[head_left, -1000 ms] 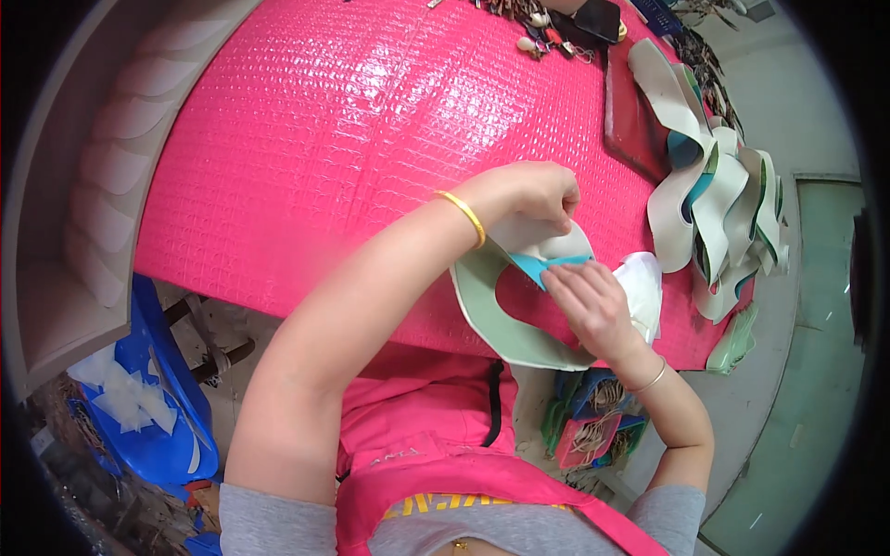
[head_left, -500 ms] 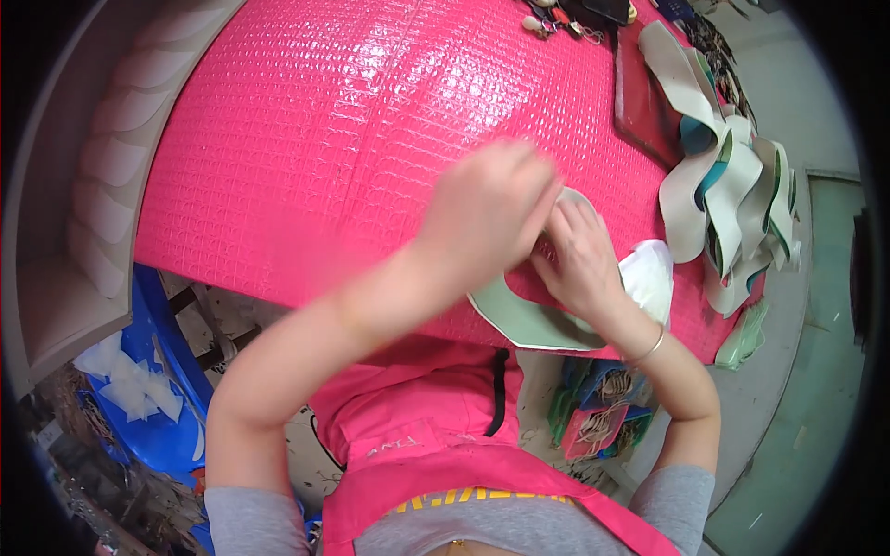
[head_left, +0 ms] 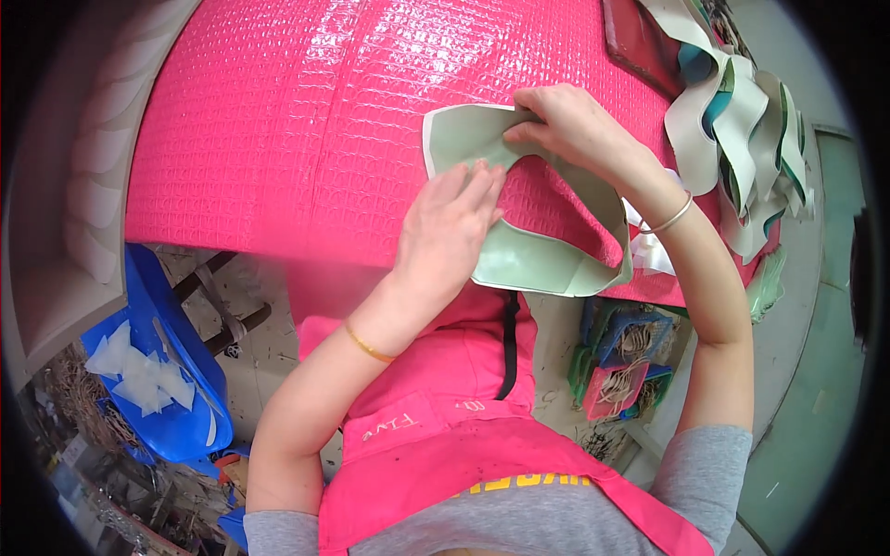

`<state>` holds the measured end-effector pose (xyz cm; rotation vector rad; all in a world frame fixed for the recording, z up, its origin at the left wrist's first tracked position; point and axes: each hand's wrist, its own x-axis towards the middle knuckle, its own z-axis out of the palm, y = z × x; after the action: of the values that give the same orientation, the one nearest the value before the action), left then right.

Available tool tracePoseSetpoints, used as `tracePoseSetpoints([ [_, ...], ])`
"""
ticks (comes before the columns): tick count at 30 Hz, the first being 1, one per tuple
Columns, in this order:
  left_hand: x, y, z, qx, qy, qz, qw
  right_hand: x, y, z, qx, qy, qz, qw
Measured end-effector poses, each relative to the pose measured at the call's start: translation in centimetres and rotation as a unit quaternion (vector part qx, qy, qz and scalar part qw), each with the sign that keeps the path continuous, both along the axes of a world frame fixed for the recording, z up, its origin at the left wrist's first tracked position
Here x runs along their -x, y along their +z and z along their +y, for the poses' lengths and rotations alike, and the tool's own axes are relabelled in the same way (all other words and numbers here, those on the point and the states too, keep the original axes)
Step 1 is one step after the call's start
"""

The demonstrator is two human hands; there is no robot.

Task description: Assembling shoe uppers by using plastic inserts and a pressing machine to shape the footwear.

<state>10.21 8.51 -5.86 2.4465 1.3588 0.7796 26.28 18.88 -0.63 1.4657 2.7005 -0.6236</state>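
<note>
A curved, pale green sheet piece with a white edge lies on the pink table, bent round an open middle; it looks like leather, perhaps a shoe upper. My left hand rests on its left part, fingers stretched out and lying on the surface beside the inner edge. At the far side, my right hand has thumb and fingers closed on the piece's edge. Behind my right wrist, a white item is partly hidden.
Stacked wavy white-and-green pieces lie at the table's right edge, near a dark red board. A grey shelf stands left. Below are a blue container with white scraps and small coloured baskets holding cord-like bundles.
My hands have moved apart, the left now lower on the piece and the right at its far edge. More of the green piece shows, spread farther left. The whole view has shifted.
</note>
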Motion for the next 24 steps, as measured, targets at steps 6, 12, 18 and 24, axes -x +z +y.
tracePoseSetpoints([
  [6,-1.8,0.0,0.9,-0.082,0.004,0.040,0.996,-0.6,-0.1,-0.8,-0.034,-0.027,-0.003,0.999],
  [12,-2.4,0.4,1.6,-0.011,-0.008,0.045,0.999,-0.9,-0.4,-1.1,-0.076,-0.050,-0.026,0.996],
  [18,-2.2,-0.5,2.2,-0.036,-0.012,-0.029,0.999,-1.6,-0.3,-1.9,-0.042,-0.102,0.065,0.992],
  [24,-2.7,-0.5,2.2,-0.067,-0.033,0.016,0.997,-2.5,0.5,-2.8,-0.019,-0.144,0.077,0.986],
])
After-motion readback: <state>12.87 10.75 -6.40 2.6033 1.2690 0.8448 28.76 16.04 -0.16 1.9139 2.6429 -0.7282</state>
